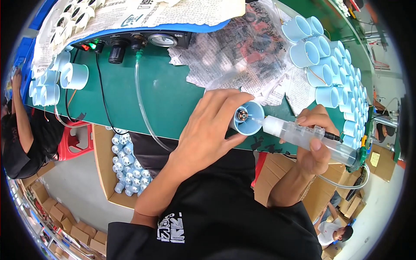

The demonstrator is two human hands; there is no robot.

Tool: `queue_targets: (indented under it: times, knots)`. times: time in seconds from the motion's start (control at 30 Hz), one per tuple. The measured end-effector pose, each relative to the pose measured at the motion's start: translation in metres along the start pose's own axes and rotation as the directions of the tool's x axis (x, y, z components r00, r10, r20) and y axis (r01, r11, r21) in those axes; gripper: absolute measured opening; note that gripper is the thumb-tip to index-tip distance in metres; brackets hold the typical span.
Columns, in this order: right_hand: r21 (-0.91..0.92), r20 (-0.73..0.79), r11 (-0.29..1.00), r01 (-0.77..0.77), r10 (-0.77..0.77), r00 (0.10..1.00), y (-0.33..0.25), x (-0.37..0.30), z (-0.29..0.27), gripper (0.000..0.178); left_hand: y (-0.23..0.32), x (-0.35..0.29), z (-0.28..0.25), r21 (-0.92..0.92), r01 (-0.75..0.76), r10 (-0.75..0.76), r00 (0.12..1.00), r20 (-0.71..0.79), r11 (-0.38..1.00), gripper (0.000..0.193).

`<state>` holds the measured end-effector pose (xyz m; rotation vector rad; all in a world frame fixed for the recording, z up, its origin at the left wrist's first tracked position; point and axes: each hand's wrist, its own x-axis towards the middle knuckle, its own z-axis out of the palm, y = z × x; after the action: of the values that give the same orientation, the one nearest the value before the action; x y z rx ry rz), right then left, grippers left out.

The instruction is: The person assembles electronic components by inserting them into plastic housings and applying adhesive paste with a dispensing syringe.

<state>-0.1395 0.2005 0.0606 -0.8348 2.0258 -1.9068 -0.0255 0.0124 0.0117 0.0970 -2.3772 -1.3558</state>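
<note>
My left hand (206, 123) grips a light-blue plastic cup (256, 124) between thumb and fingers, its mouth facing me. Inside the cup sits a small round metal part (242, 115) with a coppery look. My right hand (319, 149) is wrapped round a clear dispensing syringe (291, 132) held nearly level. The syringe's whitish front end points left into the cup's mouth. Its thin tip lies close to the metal part; whether they touch, I cannot tell. A green cap (359, 157) and a clear hose are at the syringe's rear end.
A black dispenser box (185, 40) with knobs and a gauge stands at the far left, a clear tube (141, 93) running from it. Many blue cups (318, 76) stack at right, others (74, 76) at left. Crumpled newspaper (208, 56) lies between. White fan wheels (82, 19) sit above.
</note>
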Motion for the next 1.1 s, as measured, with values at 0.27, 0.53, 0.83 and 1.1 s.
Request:
queue_targets:
  times: [0.27, 0.53, 0.83, 1.1]
  knots:
    - [-0.050, -0.003, 0.999, 0.013, -0.013, 1.000, -0.0031, 0.0024, 0.0024, 0.045, 0.0010, -0.0011, -0.0002, -0.006, 0.002, -0.002, 1.000, -0.001, 1.000, 0.063]
    - [-0.067, 0.004, 0.997, 0.028, -0.028, 1.000, -0.0059, 0.0055, 0.0050, 0.045, 0.0012, -0.0005, 0.0011, -0.002, 0.020, -0.020, 0.999, -0.029, 1.000, 0.061]
    - [-0.064, -0.002, 0.998, 0.009, -0.009, 1.000, -0.0041, 0.0042, 0.0057, 0.047, -0.0002, -0.0017, -0.0016, 0.006, 0.002, -0.002, 1.000, -0.006, 1.000, 0.062]
    - [-0.066, -0.014, 0.998, -0.003, 0.002, 1.000, -0.0035, 0.0032, 0.0043, 0.047, -0.0003, -0.0021, 0.0001, -0.001, 0.007, -0.007, 1.000, 0.002, 1.000, 0.062]
